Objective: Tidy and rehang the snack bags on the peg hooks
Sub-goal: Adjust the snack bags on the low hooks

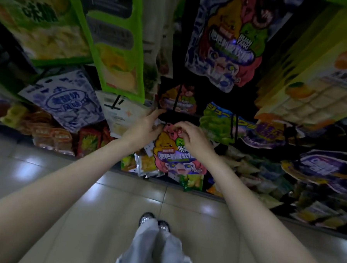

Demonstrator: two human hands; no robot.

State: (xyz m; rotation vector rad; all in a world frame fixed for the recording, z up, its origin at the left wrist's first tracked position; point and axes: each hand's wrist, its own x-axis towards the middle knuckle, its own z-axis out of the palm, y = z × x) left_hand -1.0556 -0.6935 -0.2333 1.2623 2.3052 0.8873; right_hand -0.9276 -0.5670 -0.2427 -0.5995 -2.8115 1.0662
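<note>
Snack bag (pixel 178 153), cartoon-printed in yellow, pink and green, hangs low on the dark rack between both hands in the head view. Left hand (pixel 146 126) pinches its top left corner, index finger stretched up to the black peg hook (pixel 176 115). Right hand (pixel 190 137) curls its fingers over the bag's top edge, gripping it. A matching bag (pixel 225 43) hangs higher up; a green bag (pixel 117 42) hangs to the left. Pale floor tiles (pixel 108 204) lie below.

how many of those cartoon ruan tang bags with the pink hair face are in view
3. One large bag hangs at upper right, one sits behind the peg hooks at centre, and one is held by both hands. More may be hidden behind these.
</note>
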